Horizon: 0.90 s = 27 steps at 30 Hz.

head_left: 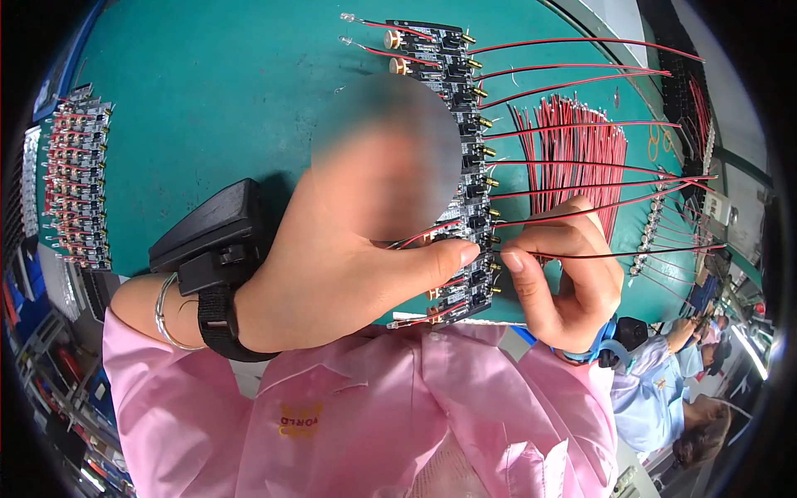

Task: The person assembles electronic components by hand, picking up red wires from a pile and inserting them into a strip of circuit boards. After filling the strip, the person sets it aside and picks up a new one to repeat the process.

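A long strip of black circuit boards (475, 178) runs away from my body across the green mat. Thin red-and-black wires trail off its right side, and small clear LEDs on short leads stick out at its far left. My left hand (332, 266) grips the strip near its close end, thumb pressed on the boards; a blur hides its other fingers. At the strip's right edge, my right hand (573, 278) pinches a red-and-black wire (664, 252) between thumb and forefinger. The wire's tip at the board is too small to make out.
A thick bundle of red-and-black wires (585, 158) lies right of the strip. Stacked circuit boards (79, 178) stand at the far left of the green mat (207, 91). Another wired strip (650, 224) and rubber bands (654, 143) lie right. A co-worker in light blue (652, 398) sits beyond.
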Each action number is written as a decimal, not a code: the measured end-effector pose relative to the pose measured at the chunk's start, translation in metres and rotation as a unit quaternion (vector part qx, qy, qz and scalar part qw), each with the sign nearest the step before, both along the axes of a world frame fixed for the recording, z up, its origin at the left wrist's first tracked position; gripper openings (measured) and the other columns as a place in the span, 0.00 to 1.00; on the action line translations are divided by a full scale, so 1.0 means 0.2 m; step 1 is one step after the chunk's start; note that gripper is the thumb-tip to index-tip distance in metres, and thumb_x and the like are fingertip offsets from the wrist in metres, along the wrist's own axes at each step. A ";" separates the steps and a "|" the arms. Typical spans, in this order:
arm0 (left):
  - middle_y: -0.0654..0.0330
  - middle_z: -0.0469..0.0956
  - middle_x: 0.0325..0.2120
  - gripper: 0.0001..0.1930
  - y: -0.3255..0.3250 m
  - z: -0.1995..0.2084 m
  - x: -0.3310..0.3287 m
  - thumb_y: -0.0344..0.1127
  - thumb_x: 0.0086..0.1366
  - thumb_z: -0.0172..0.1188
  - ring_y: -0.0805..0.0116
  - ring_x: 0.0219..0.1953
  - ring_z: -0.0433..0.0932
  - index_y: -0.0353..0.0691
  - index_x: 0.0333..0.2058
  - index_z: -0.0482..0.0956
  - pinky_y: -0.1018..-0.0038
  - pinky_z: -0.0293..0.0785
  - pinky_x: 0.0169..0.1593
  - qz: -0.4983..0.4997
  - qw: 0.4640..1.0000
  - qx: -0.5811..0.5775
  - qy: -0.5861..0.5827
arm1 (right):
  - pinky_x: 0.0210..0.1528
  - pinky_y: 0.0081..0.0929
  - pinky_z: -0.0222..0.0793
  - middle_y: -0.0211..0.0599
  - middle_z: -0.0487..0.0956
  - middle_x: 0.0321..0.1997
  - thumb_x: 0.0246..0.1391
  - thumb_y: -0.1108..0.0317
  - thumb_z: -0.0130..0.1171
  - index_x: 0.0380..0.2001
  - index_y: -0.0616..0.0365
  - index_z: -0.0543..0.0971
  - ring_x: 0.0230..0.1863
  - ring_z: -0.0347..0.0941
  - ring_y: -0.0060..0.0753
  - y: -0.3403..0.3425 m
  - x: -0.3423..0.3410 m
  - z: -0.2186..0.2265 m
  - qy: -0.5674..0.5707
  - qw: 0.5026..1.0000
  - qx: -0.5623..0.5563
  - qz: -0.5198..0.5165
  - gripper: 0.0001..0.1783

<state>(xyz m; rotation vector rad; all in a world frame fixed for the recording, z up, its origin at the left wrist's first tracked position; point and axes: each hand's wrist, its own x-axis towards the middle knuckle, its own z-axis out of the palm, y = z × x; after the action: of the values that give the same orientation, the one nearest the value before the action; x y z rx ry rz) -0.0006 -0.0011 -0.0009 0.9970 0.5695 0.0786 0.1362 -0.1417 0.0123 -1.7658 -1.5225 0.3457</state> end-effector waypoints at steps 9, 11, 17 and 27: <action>0.54 0.69 0.41 0.33 -0.01 -0.01 0.00 0.18 0.44 0.62 0.68 0.40 0.73 0.33 0.49 0.55 0.74 0.73 0.40 0.012 1.000 -0.012 -0.014 | 0.26 0.25 0.60 0.34 0.74 0.21 0.34 0.80 0.61 0.21 0.63 0.75 0.22 0.67 0.34 0.00 0.01 -0.02 -0.009 1.000 0.018 0.008 0.06; 0.54 0.69 0.41 0.33 0.00 0.00 0.01 0.18 0.44 0.62 0.68 0.39 0.73 0.33 0.49 0.55 0.74 0.74 0.39 0.007 1.000 -0.022 -0.002 | 0.26 0.25 0.60 0.35 0.74 0.21 0.34 0.80 0.61 0.21 0.64 0.75 0.22 0.67 0.34 0.00 0.00 -0.02 -0.001 1.000 0.016 -0.006 0.06; 0.54 0.69 0.41 0.32 0.00 0.00 0.00 0.19 0.45 0.62 0.68 0.39 0.74 0.33 0.48 0.56 0.75 0.74 0.39 0.007 1.000 -0.007 -0.009 | 0.26 0.25 0.60 0.36 0.74 0.21 0.34 0.81 0.61 0.21 0.64 0.75 0.22 0.67 0.34 0.00 -0.02 0.00 0.023 0.999 -0.009 -0.036 0.06; 0.54 0.69 0.41 0.32 0.00 -0.01 0.00 0.18 0.45 0.61 0.68 0.39 0.74 0.34 0.48 0.56 0.75 0.74 0.39 0.006 1.000 0.001 -0.016 | 0.25 0.25 0.60 0.36 0.73 0.21 0.32 0.82 0.62 0.21 0.64 0.75 0.22 0.67 0.34 0.00 -0.02 -0.01 -0.004 1.000 0.000 -0.026 0.08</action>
<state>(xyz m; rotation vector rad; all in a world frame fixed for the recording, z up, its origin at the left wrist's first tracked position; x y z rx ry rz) 0.0001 -0.0019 -0.0035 0.9917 0.5470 0.1058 0.1330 -0.1420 0.0113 -1.8041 -1.4800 0.3129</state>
